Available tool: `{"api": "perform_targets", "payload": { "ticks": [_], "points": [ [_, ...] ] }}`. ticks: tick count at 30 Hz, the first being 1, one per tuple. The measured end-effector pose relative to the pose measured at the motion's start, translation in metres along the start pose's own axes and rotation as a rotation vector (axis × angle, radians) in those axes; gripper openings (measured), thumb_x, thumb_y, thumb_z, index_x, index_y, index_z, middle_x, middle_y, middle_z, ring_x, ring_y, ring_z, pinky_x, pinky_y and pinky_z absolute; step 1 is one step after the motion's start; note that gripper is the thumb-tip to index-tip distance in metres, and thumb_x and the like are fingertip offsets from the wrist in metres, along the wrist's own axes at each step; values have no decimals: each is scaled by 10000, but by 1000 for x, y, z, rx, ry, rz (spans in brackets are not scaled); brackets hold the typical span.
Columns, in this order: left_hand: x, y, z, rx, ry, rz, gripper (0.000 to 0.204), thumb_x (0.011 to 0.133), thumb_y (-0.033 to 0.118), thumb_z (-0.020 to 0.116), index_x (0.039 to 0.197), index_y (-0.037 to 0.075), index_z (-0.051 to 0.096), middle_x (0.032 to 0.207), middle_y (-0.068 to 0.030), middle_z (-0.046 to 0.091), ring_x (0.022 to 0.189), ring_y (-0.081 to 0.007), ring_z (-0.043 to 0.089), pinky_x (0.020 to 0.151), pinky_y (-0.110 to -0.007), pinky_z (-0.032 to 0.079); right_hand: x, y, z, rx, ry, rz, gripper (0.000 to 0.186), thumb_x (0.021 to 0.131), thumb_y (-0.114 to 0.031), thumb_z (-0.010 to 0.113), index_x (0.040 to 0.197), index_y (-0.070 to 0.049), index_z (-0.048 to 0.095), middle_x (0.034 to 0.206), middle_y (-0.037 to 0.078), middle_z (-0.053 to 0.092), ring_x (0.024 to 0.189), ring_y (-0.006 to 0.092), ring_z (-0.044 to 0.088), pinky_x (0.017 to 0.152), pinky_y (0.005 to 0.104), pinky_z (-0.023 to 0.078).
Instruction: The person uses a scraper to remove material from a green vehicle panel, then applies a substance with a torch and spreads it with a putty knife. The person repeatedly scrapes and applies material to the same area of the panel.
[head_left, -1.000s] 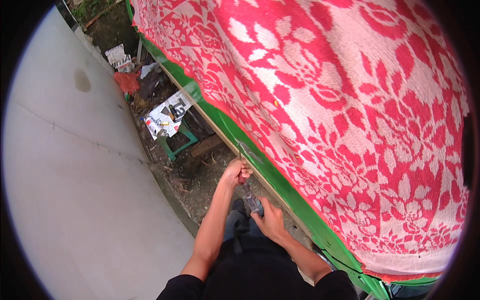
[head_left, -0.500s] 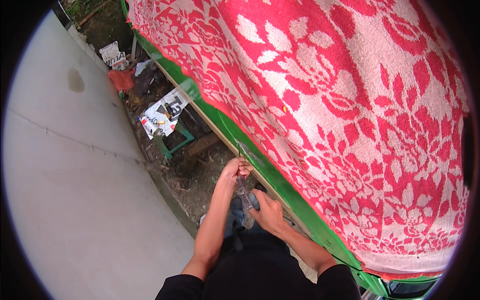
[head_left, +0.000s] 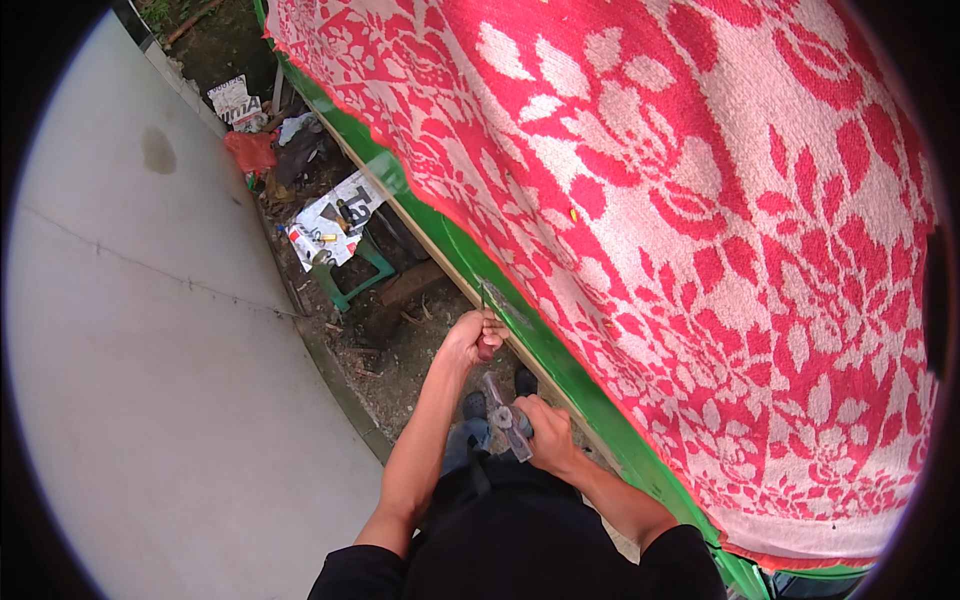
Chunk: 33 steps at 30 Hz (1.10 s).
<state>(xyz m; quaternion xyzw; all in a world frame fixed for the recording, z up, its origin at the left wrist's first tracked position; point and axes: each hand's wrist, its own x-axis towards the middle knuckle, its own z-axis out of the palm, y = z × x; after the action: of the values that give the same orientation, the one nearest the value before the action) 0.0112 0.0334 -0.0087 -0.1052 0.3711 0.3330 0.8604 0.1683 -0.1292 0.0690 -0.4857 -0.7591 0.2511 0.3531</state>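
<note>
My left hand (head_left: 477, 335) is wrapped round a screwdriver-like tool (head_left: 487, 350) with a red handle. Its thin shaft points away from me, up against the green panel edge beside a scraped grey patch (head_left: 505, 305). In my right hand (head_left: 546, 432) is a hammer (head_left: 513, 428), gripped by its handle. The metal hammer head is close to my body, a short gap behind the red handle's end. Most of the hammer's handle is hidden by my fingers.
A red and white floral towel (head_left: 640, 200) covers the green vehicle-like body (head_left: 445, 238) on the right. A curved pale wall (head_left: 150, 330) bounds the left. Ahead, a green stool (head_left: 362, 275) bears printed sheets (head_left: 325, 222) and small items; a red bag (head_left: 250, 152) lies beyond.
My right hand has drawn the hammer back toward my body, away from the red handle's end. My left hand keeps its grip in nearly the same place.
</note>
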Motion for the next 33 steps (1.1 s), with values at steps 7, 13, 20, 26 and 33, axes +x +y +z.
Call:
{"api": "perform_targets", "payload": {
  "ticks": [7,13,20,26,33],
  "points": [
    [7,6,-5,-52,-42,-42,321,970,-13,328,675,115,329,633,11,350,500,-61,341,354,-199,291,9,-12,4,-38,-11,1,455,728,-105,801,1128,-21,601,882,130,631,686,340,666,560,378,535],
    [11,5,0,-28,9,29,304,961,-26,321,690,112,333,638,7,353,507,-69,351,364,-213,279,13,9,18,-148,-109,162,503,732,-97,798,1176,-25,573,947,152,663,720,364,676,567,423,545],
    [5,3,0,57,10,36,225,962,-36,393,784,101,396,610,41,336,498,-48,327,364,-185,261,0,-7,11,22,-23,105,524,699,-26,792,1176,-16,576,995,166,670,818,375,684,639,422,550],
    [-12,18,-54,297,-80,-2,114,1010,43,432,971,137,483,540,65,267,417,-49,235,298,-213,171,-4,-2,8,88,14,254,462,743,-45,791,1156,-20,585,883,190,668,756,354,688,659,397,534],
    [-17,36,-90,195,-235,-117,110,990,23,486,970,131,491,561,69,286,405,-42,237,297,-200,184,-11,1,6,116,7,307,428,789,-63,757,1175,-19,578,849,189,659,734,324,678,659,386,518]
  ]
}}
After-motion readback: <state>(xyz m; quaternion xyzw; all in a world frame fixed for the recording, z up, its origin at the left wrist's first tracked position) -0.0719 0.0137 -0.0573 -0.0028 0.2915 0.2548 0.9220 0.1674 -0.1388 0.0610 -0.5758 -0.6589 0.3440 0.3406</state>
